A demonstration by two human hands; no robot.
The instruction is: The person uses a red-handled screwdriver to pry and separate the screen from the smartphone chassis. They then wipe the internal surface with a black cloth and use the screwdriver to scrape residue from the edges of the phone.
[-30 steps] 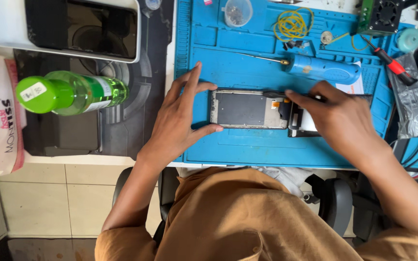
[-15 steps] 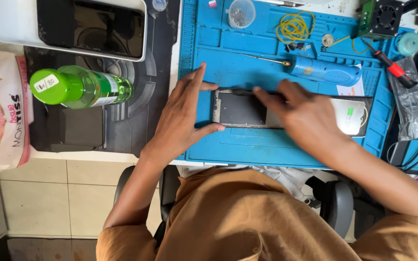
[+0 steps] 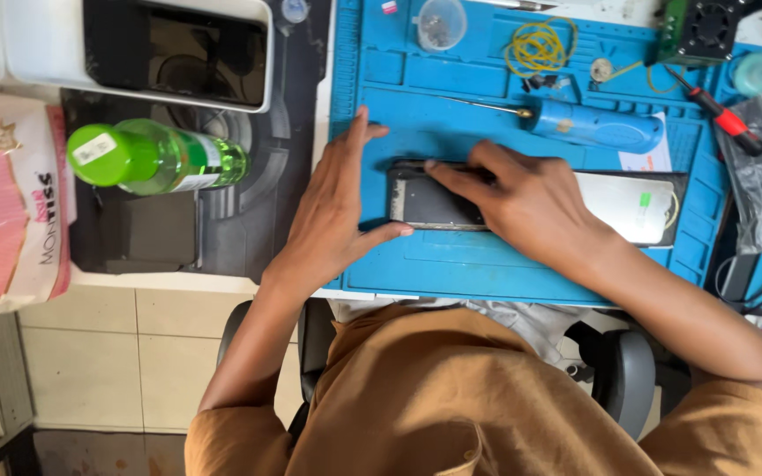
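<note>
Your hands are both on the opened phone (image 3: 429, 201), which lies flat near the middle of the blue work mat (image 3: 522, 264). Your left hand (image 3: 332, 211) brackets the phone's left end, fingers spread and straight along the top corner, thumb tucked under the bottom edge; it steadies rather than grips. Your right hand (image 3: 522, 198) lies palm-down over the body, index finger stretched along the upper edge, closed on nothing that I can see.

This reads as pressing or working along that top seam, with the separated screen panel (image 3: 632, 204) lying just to the right. The next move likely calls for steady downward pressure and a firm left brace so the phone does not slide.

Room is tight above: the blue-handled screwdriver (image 3: 593, 126) lies near your right fingers. The mat's front edge is close to your wrists. The green bottle (image 3: 156, 157) lies well apart on the left.
</note>
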